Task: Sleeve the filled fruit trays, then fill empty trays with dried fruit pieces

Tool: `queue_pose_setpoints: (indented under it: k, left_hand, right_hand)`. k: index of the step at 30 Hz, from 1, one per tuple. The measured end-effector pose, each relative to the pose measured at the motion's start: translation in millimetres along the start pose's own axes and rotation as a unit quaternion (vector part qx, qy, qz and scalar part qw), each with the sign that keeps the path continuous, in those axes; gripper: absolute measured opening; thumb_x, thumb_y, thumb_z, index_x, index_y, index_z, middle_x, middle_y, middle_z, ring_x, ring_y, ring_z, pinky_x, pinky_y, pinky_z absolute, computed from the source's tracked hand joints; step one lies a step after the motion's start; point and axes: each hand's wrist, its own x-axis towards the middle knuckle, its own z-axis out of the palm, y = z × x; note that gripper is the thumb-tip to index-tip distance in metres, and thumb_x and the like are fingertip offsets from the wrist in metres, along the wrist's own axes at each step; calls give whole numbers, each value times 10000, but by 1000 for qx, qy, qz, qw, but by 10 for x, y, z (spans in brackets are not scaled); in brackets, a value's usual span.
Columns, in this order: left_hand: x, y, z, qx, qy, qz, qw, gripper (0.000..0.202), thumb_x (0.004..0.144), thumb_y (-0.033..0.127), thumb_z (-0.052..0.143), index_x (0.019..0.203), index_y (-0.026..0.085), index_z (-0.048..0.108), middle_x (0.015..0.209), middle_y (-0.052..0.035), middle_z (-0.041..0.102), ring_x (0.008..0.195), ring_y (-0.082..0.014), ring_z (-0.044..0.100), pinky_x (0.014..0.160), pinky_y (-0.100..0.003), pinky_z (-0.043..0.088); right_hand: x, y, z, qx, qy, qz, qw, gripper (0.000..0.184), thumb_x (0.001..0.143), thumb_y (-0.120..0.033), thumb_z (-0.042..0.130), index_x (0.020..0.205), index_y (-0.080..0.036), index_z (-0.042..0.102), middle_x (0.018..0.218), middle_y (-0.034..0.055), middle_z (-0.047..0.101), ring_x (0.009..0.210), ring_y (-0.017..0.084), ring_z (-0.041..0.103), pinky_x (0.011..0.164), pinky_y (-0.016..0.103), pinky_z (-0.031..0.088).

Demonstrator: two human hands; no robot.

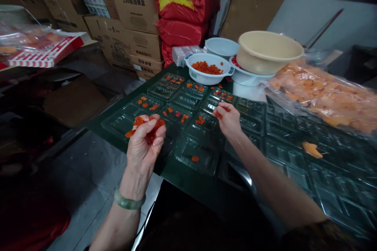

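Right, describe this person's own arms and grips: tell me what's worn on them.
Both grips are bare and ungloved: the left grip and the right grip. A pale green, jade-like bangle circles the left wrist. The right forearm is bare down to a dark patterned sleeve at the lower edge of the view.

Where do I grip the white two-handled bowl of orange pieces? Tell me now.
Grip the white bowl by its two flat rim handles, coming down from above: they jut out on opposite sides, and the bowl sits level, with orange pieces lying inside.
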Motion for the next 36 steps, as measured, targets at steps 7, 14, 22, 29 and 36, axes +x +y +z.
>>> queue_pose_setpoints:
  k: [7, 14, 22, 29, 36]
  left_hand:
    - [-6, -21, -8, -11, -13, -15, 1000, 219, 573, 34, 654, 679, 192, 545, 757, 19, 604, 459, -51, 449, 315, -118, 283]
    - [-5, -5, -22, 5, -7, 0, 1000, 208, 574, 47, 659, 670, 191, 544, 758, 29, 612, 454, -43, 441, 314, -111, 278]
    - [4, -15, -29, 2, -3, 2, 1000, 215, 558, 40, 663, 660, 190, 546, 753, 20, 615, 438, -43, 434, 300, -115, 264]
    - [-4, 2, -53, 9, -6, 1, 1000, 213, 565, 46, 675, 671, 191, 561, 761, 16, 616, 451, -42, 440, 309, -116, 286]
    - [17, -51, -82, 4, -9, -15, 1000, 213, 585, 39, 658, 687, 187, 543, 762, 7, 605, 449, -53, 439, 311, -121, 272]
  right_hand:
    - [29, 57, -23, -48, -1, -11, 999, 121, 706, -90, 580, 728, -180, 503, 591, -50, 550, 573, 89, 586, 601, 241, 491]
    - [-34, -17, -106, -310, -106, -84, 941, 36, 722, -218, 598, 699, -198, 618, 537, -48, 518, 495, 103, 461, 524, 245, 385]
    - [-51, 2, -31, -597, -229, -146, 755, 122, 664, -130, 646, 599, -231, 629, 706, 13, 636, 736, 196, 551, 668, 291, 359]
    - [-77, -252, -170, -667, -215, -162, 695, 133, 801, -220, 512, 730, -199, 622, 690, 14, 623, 644, 150, 542, 589, 245, 353]
    - [-140, -314, -532, -735, -167, -142, 641, 114, 762, -191, 552, 732, -209, 660, 747, 36, 665, 718, 191, 584, 593, 268, 349]
